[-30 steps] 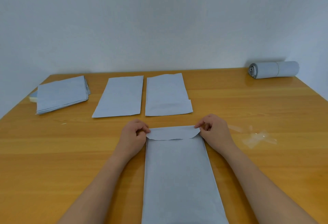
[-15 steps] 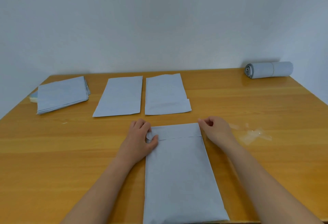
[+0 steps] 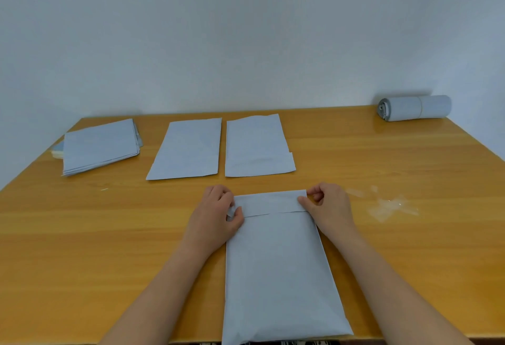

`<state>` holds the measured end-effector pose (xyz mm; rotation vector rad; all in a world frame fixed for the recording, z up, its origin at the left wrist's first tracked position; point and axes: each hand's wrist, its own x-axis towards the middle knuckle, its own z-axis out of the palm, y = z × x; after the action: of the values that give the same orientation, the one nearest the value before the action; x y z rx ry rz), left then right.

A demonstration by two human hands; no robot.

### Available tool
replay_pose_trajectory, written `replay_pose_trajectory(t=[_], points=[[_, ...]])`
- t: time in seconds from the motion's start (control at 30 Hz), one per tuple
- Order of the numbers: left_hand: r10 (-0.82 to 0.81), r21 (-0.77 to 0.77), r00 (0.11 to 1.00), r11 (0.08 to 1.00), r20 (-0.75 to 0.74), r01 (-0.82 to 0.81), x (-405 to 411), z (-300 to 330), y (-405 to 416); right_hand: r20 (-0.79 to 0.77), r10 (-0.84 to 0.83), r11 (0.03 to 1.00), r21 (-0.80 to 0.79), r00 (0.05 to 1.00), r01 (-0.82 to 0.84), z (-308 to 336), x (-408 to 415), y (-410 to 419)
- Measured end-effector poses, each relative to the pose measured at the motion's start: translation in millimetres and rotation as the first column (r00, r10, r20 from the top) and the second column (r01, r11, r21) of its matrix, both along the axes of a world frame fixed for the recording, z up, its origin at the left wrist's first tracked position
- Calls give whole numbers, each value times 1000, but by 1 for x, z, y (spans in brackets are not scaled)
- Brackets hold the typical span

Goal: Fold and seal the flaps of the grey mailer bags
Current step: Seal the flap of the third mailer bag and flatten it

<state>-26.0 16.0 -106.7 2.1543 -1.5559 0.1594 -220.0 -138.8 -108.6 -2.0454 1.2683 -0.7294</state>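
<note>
Grey mailer bag (image 3: pixel 276 262): lower centre, on table (image 3: pixel 382 249), flap (image 3: pixel 269 204) folded | left hand (image 3: pixel 216 215), right hand (image 3: pixel 328 205): fingers pinched flap corners | risk: uneven pressing likely wrinkles or skews the seal

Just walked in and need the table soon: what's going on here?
A person is sealing grey mailer bags. The left hand and right hand hold the two ends of the folded-down flap on the nearest bag. Two more bags lie flat behind it, with a stack at far left, a roll at far right, and clear peeled strips beside the right hand.
</note>
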Motion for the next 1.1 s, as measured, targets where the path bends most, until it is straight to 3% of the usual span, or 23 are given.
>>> replay_pose_trajectory(t=[0.1,0.2,0.33,0.67,0.83,0.9,1.0,1.1], points=[[16,67,999,998,49,-19,-6,12,-3,-8,7,1000,-18,1000,-7,0,0,1],[-35,102,998,994,-53,41,-22,29,-12,-22,10,999,-31,1000,-11,1,0,1],[-64,271,983,956,-172,110,-39,29,-15,-27,18,999,-41,999,-19,1,-1,1],[-43,357,992,930,-120,84,-36,5,7,-27,31,997,-65,999,-33,1,-1,4],[-21,368,998,929,-59,42,-39,1,7,-28,47,999,19,998,-47,17,-1,-1],[-11,375,999,927,-47,28,-40,0,5,-23,37,997,-73,999,-38,30,9,4],[-5,371,1000,928,-18,11,-42,1,2,-32,196,956,-216,980,-198,43,38,26],[-8,371,1000,929,-13,12,-41,0,1,-210,371,903,-148,905,-404,35,65,53]])
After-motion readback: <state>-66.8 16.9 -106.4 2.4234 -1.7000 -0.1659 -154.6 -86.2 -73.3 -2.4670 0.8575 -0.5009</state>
